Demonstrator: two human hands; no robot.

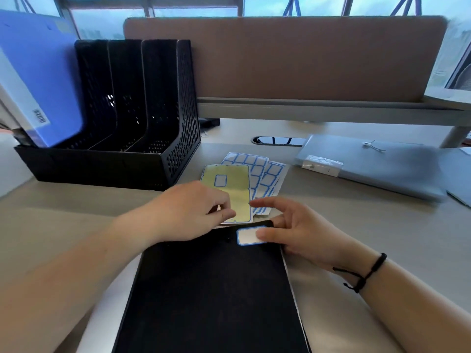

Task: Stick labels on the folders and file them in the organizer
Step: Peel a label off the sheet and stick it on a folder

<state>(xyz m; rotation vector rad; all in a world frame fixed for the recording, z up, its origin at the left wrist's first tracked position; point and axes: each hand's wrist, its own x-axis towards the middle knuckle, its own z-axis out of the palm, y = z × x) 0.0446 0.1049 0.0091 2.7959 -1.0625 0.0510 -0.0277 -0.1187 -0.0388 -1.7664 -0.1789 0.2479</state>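
Both hands work at the far end of the black folder (pixel 211 289), which lies flat on the desk (pixel 356 225) in front of the person. One blue folder (pixel 43 80) already leans in the leftmost slot of the black mesh organizer (pixel 142 118); the other slots look free. A grey folder (pixel 369 169) waits at the right, and whether it has a label I cannot tell. So I judge the task is somewhere in the middle.

Her or his left hand (pixel 188 212) rests over the folder's far left corner, fingers curled, and seems to pinch the nearly used label sheet (pixel 234 187), which lies on fuller sheets (pixel 265 179). The right hand (pixel 300 235) is spread loosely, its thumb pressing a white label with blue border (pixel 248 236) onto the folder's far right corner. This folder is still to be filed.
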